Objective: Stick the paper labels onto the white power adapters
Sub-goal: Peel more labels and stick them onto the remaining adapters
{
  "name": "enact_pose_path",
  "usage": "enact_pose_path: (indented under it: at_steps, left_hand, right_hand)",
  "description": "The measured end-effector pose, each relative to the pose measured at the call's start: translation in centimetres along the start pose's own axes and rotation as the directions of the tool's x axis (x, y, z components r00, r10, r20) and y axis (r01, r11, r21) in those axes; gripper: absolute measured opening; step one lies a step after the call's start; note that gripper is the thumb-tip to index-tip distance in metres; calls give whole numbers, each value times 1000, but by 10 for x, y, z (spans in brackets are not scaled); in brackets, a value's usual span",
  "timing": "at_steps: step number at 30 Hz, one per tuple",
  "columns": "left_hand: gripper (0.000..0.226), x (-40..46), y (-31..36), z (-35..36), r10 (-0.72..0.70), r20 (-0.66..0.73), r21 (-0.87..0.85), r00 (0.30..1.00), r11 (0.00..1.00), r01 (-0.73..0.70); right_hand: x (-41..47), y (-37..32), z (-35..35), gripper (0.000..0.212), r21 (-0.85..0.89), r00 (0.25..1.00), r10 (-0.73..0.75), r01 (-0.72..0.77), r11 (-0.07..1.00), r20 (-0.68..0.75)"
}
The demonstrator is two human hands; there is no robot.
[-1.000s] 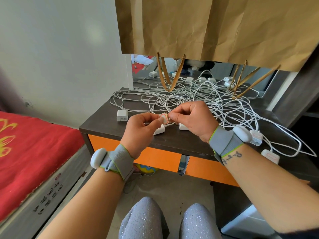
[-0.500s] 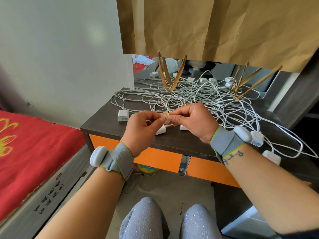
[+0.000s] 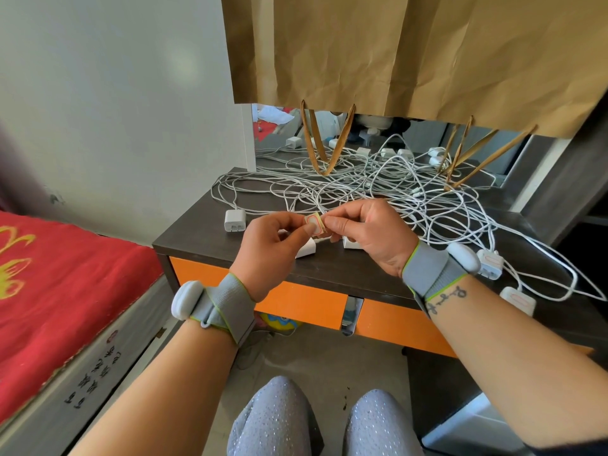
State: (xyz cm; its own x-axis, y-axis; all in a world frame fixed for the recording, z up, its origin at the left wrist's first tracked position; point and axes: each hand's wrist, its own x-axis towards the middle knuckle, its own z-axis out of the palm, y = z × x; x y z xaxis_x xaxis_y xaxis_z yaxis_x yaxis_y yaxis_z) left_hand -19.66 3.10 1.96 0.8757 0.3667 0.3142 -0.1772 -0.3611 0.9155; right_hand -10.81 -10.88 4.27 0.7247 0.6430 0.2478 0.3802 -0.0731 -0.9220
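A small paper label (image 3: pixel 313 223) with a red border is held above the dark desk (image 3: pixel 329 268), pinched between my left hand (image 3: pixel 273 245) and my right hand (image 3: pixel 365 232). Under my hands, partly hidden, lie two white power adapters: one (image 3: pixel 306 250) below the left thumb, another (image 3: pixel 350 242) below the right fingers. A bare adapter (image 3: pixel 234 220) lies at the desk's left. Two adapters with red-bordered labels on them, one (image 3: pixel 490 262) and a second (image 3: pixel 518 299), lie at the right beyond my right wrist.
A tangle of white cables (image 3: pixel 378 189) covers the back of the desk. A brown paper bag (image 3: pixel 411 54) hangs overhead with handles (image 3: pixel 325 143) dangling. Orange drawer fronts (image 3: pixel 306 304) face me. A red bed (image 3: pixel 59 284) stands at the left.
Both hands have shifted slightly upward with the label, which now faces the camera more fully. The adapters on the desk have not moved.
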Motion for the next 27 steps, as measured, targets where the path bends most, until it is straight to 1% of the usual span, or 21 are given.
enact_pose_path:
  at_steps: [2,6,8,10,14,16,18,21,25,27]
  left_hand:
    - [10,0,-1,0,-2,-8,-13,1000,1000,2]
    - [9,0,-3,-1,3,-63,7,998,1000,-3]
    - [9,0,-3,-2,10,-80,46,997,999,-6]
    - [10,-1,-4,-2,10,-79,50,997,999,-6]
    - [12,0,-4,-5,-49,-42,-83,998,996,46]
    - [17,0,-3,-5,-50,-25,-130,998,990,46]
    - [18,1,-2,-5,-28,-25,-140,999,990,25]
    - [11,3,-1,-4,9,1,-132,1000,991,-8]
    - [12,6,-4,-5,18,17,-142,1000,990,-16]
    - [13,6,-6,-6,8,16,-159,1000,987,-5]
  right_hand:
    - [0,2,1,8,-37,1000,21,-20,999,15]
    - [-1,5,1,1,-69,999,33,-33,997,0]
    - [-1,5,1,7,-77,1000,21,-21,997,-11]
    - [0,4,2,11,-73,1000,9,-10,997,-20]
    - [-1,4,1,8,-104,1000,5,-7,995,-21]
    - [-1,3,0,6,-142,1000,10,-8,990,11]
    - [-2,1,0,7,-155,999,16,-9,988,45]
    - [-3,0,0,9,-133,998,25,-17,991,61]
    - [-4,0,0,9,-61,998,19,-16,998,60]
    - [-4,1,-1,15,-12,997,19,-18,1000,74]
